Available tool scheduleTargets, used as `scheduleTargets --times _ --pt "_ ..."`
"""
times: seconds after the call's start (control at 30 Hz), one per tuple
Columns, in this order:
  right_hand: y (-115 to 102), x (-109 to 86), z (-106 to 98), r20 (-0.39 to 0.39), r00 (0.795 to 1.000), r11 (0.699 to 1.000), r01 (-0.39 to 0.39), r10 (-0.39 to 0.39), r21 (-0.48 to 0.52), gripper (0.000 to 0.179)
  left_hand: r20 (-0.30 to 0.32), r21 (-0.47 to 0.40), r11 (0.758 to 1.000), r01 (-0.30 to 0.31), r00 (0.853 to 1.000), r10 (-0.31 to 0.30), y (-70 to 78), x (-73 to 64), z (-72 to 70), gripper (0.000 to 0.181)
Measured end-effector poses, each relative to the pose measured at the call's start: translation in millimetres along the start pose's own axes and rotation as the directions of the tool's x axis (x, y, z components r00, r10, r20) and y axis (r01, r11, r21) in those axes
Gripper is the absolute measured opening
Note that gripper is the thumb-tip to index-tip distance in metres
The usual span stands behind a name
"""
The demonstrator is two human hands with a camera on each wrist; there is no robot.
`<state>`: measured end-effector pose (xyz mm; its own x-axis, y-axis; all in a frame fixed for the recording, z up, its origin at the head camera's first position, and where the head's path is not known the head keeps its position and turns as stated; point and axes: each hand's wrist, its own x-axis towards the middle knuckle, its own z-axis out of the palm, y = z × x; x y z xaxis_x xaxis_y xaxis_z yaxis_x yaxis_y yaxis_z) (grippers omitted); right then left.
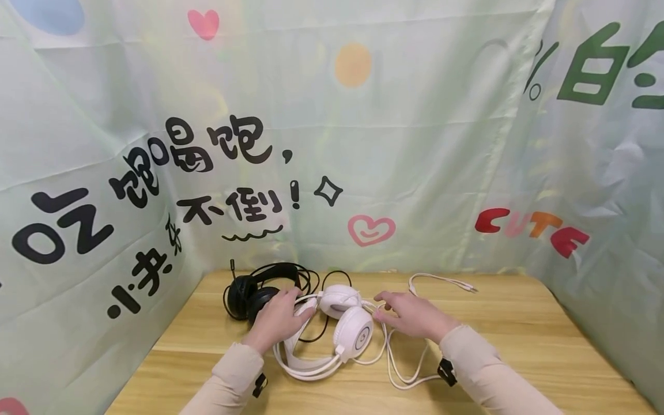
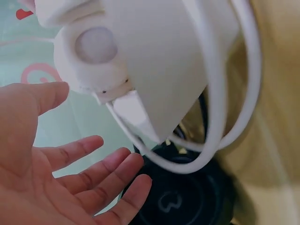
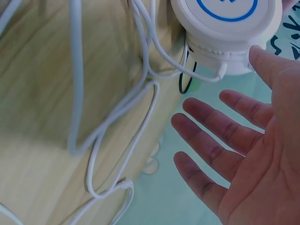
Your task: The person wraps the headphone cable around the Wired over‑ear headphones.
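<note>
A pair of white headphones (image 1: pixel 354 333) lies on the wooden table with both ear cups upward and the headband toward the left. My left hand (image 1: pixel 282 317) is over the headband side; in the left wrist view its fingers are loosely spread and grip nothing, close to the white band (image 2: pixel 159 56). To the right of the ear cups is my right hand (image 1: pixel 415 316). The right wrist view shows its fingers apart, the thumb by the white ear cup (image 3: pixel 225 37); whether it touches is unclear. Partly behind my left hand sits a black headset (image 1: pixel 240 294) with a microphone.
The headphones' white cable (image 1: pixel 402 383) loops over the wooden table (image 1: pixel 498 340) below my right hand, and its plug end (image 1: pixel 469 287) lies at the back right. A black cable (image 1: pixel 337 272) curls behind the headphones. Printed cloth (image 1: pixel 415 173) encloses the table's back and sides.
</note>
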<state>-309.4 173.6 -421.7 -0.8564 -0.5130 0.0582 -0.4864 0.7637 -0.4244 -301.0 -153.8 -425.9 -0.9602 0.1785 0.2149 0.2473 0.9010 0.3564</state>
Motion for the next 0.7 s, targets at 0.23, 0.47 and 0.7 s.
scheduleTargets --times 0.23,0.47,0.7 --pt "-2 -1.5 6 0.002 1.000 1.000 0.004 -0.004 0.009 0.053 -0.046 0.021 0.999 -0.025 0.999 0.026 -13.5 -9.3 16.4 0.055" --pt "-4 -3.7 9 0.017 1.000 0.999 -0.012 0.011 0.031 0.053 -0.041 -0.014 1.000 0.013 0.999 -0.014 -8.0 -16.4 10.1 0.047" --pt "-3 -4.9 11 0.011 1.000 1.000 -0.017 0.017 0.022 0.054 -0.027 0.010 0.999 0.043 0.999 -0.043 -8.3 -21.7 11.1 0.053"
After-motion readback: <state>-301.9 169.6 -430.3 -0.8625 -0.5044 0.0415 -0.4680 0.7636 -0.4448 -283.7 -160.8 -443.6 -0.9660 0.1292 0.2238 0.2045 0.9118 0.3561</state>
